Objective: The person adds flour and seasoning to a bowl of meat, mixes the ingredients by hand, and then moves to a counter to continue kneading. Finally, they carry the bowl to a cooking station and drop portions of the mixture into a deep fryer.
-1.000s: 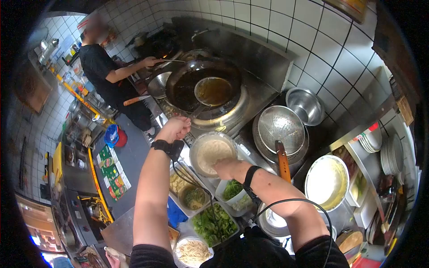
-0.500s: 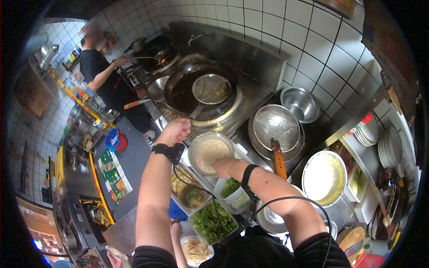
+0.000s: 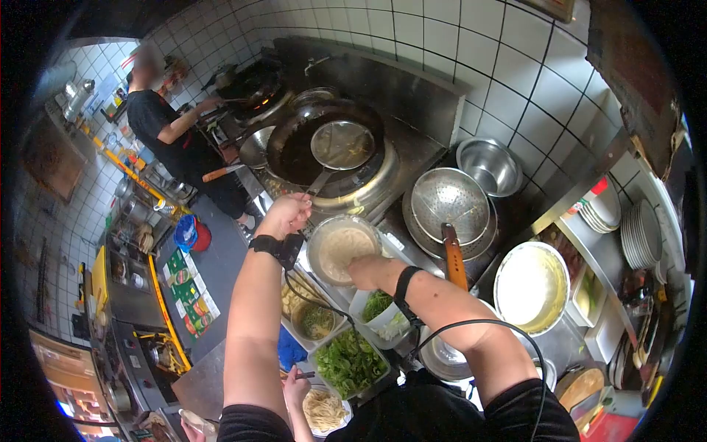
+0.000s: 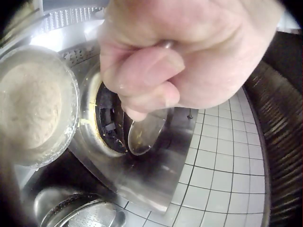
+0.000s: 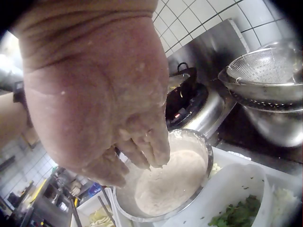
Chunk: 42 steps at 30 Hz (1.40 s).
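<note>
My left hand [image 3: 289, 214] grips the handle of a round skimmer [image 3: 342, 145], which lies over the dark wok [image 3: 291, 147]. In the left wrist view my fingers [image 4: 147, 71] are curled into a fist and the skimmer's head shows beyond them. A round metal bowl [image 3: 315, 274] of pale, thick batter [image 3: 345, 247] stands just in front of me. Over it, my right hand [image 3: 366, 272] points down with fingertips right at the batter. The right wrist view shows its fingers [image 5: 154, 139] fairly straight and smeared with batter; its thumb is hidden.
Right of the bowl, a wooden-handled strainer [image 3: 451, 210] rests on a colander. Nearer me stand tubs of greens [image 3: 352, 365] and a bowl of pale strips [image 3: 324, 411]. Another person [image 3: 158, 118] works at the far stove, and someone's hand [image 3: 296, 387] reaches in at lower left.
The skimmer has lifted out of the oil and its mesh shows drained. My right hand stays at the batter. Another hand has come in near the strips; the far person's arm has moved.
</note>
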### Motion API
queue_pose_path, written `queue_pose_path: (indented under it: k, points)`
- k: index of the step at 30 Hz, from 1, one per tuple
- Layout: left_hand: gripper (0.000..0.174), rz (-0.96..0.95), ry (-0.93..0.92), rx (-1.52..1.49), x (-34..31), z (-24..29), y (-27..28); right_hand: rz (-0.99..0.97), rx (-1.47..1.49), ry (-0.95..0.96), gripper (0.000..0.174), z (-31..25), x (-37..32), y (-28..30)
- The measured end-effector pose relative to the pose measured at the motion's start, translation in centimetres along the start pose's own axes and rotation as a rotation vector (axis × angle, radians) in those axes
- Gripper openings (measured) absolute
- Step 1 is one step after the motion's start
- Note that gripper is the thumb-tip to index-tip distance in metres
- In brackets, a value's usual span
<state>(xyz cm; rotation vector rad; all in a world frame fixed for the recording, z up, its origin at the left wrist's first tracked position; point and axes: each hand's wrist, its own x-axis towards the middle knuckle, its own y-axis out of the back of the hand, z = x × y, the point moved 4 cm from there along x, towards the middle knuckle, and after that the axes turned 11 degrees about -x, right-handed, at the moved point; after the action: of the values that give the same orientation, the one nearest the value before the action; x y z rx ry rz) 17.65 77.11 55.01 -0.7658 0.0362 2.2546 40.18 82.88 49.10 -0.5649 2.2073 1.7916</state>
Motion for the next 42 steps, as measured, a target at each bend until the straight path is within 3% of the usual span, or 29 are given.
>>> queue_pose_path:
  k: [5,8,9,11,12,17,19,20,23,25,26,27,31,34,36,39,40,42]
  points:
    - [0.026,0.065,-0.029,0.016,-1.4,0.4,-1.8,0.006,0.011,0.004,0.03,-0.3,-1.0,0.8]
    - [0.055,0.111,-0.228,0.311,-1.3,0.7,-3.0,0.005,-0.001,-0.014,0.031,0.0,-0.5,-0.1]
    - [0.055,0.109,-0.227,0.312,-0.8,0.4,-3.4,0.042,-0.02,0.017,0.032,0.0,-0.5,-0.2]
    - [0.051,0.194,-0.946,1.055,-1.5,1.4,-6.7,0.076,-0.039,0.048,0.033,-0.1,-0.2,-0.8]
    - [0.049,0.257,-0.803,0.99,-3.8,2.2,-9.5,0.073,-0.036,0.037,0.034,0.1,0.6,-1.8]
    - [0.071,0.155,-0.657,1.396,0.3,0.4,-15.5,0.012,-0.116,0.071,0.041,0.0,1.0,-2.7]
    - [0.068,0.134,-0.604,1.507,2.4,-0.3,-17.4,0.24,0.0,-0.02,0.039,0.6,1.7,-3.8]
    - [0.066,0.104,-0.588,1.587,4.1,-1.2,-17.9,0.104,-0.013,-0.01,0.042,0.1,0.1,-1.6]
    - [0.062,0.056,-0.532,1.709,6.3,-2.3,-19.7,0.169,0.133,-0.072,0.042,0.9,1.5,-3.2]
    - [0.061,0.065,-0.544,1.637,6.3,-1.9,-20.9,0.065,0.16,-0.084,0.049,1.7,2.3,-5.2]
    - [0.06,0.074,-0.574,1.633,5.4,-1.8,-21.3,0.158,0.136,0.009,0.051,2.0,3.4,-7.1]
    - [0.06,0.068,-0.571,1.635,5.8,-2.3,-21.3,0.252,0.107,0.105,0.053,2.2,4.3,-8.4]
    - [0.062,0.058,-0.561,1.7,6.3,-2.3,-20.8,0.223,0.133,0.125,0.052,2.6,5.8,-9.3]
    - [0.064,0.087,-0.598,1.673,5.4,-1.6,-20.3,0.139,0.151,0.009,0.045,1.8,2.7,-5.7]
    - [0.066,0.118,-0.623,1.659,4.6,-1.3,-19.6,0.065,0.006,-0.078,0.04,1.7,1.9,-5.1]
    - [0.062,0.151,-0.595,1.612,0.8,1.8,-18.6,-0.005,-0.181,0.12,0.034,1.5,2.7,-6.4]
    - [0.064,0.173,-0.593,1.571,0.0,2.8,-17.7,0.169,-0.127,0.081,0.031,2.0,2.7,-6.8]
    - [0.065,0.246,-0.628,1.488,-0.7,4.0,-15.0,0.014,-0.112,0.051,0.04,1.6,2.1,-5.6]
